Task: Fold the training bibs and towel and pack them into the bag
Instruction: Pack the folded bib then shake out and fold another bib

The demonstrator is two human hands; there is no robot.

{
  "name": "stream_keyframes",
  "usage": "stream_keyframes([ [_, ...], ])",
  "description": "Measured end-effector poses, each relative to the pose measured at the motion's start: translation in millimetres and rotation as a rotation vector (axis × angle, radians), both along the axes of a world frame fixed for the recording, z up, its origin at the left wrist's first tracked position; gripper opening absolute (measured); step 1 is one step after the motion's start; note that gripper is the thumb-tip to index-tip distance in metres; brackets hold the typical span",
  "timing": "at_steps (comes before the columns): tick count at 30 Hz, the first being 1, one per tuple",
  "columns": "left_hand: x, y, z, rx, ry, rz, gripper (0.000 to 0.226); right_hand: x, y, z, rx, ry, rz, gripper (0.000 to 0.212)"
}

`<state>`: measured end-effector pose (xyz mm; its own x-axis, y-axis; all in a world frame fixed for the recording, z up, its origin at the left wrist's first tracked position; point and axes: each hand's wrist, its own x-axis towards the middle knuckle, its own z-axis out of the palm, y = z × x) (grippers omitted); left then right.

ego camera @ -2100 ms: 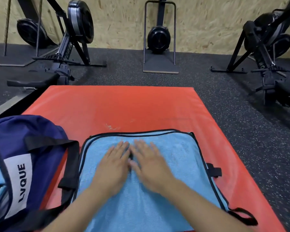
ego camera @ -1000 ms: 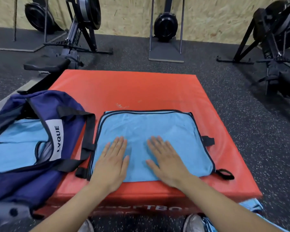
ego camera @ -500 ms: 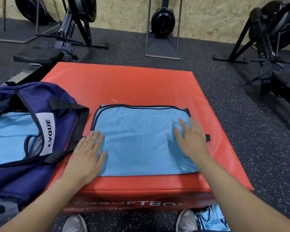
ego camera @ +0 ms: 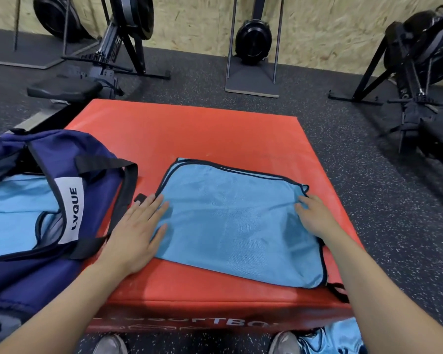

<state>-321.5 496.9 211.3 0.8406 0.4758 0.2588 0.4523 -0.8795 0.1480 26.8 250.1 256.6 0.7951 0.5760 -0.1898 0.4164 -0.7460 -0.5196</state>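
Folded light-blue bib with dark piping lies flat on the near right half of the red soft box, its near edge close to the box's front lip; a dark strap loop hangs off at the near right corner; the far edge shows stacked piped layers, so it looks already folded at least once.

Left hand rests flat at the bib's left edge, fingers straight and together, thumb on the cloth, gripping nothing; right hand sits at the far right corner, fingers bent down onto the cloth where it puckers; whether they pinch the edge or merely press it I cannot tell.

Judgement on the step: bib is being squared or gathered from both sides for a further fold or a lift to the bag; to do it well, keep the piped edges aligned, tuck the loose strap inside, slide both hands under the stack so the layers do not slip, carry it level.

Navy bag stands open just left of the bib, partly on the box, black handle touching the left hand's fingers; light-blue cloth already lies inside; more blue fabric on the floor by the right shoe, so the task seems partly done.

Writing: white label on the bag reads "LVQUE"; box front reads, in part, "SOFTBO", remainder cut off or faint; rowing machine at right carries letters too small to read.
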Motion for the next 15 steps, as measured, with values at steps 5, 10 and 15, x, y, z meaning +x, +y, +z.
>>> stream_keyframes([
  [5, 6.0, -25.0, 8.4, 0.015, 0.010, -0.036, 0.057, -10.1, -51.7, 0.6, -0.077, 0.005, -0.109, 0.023],
  [10, 0.1, -55.2, 17.0, 0.054, -0.051, 0.079, 0.047, -24.8, -89.4, 8.0, -0.169, -0.059, -0.130, 0.039],
  [15, 1.6, -75.0, 3.0, -0.022, 0.016, 0.160, 0.053, -36.9, -89.0, 12.7, -0.111, -0.128, -0.071, 0.062],
])
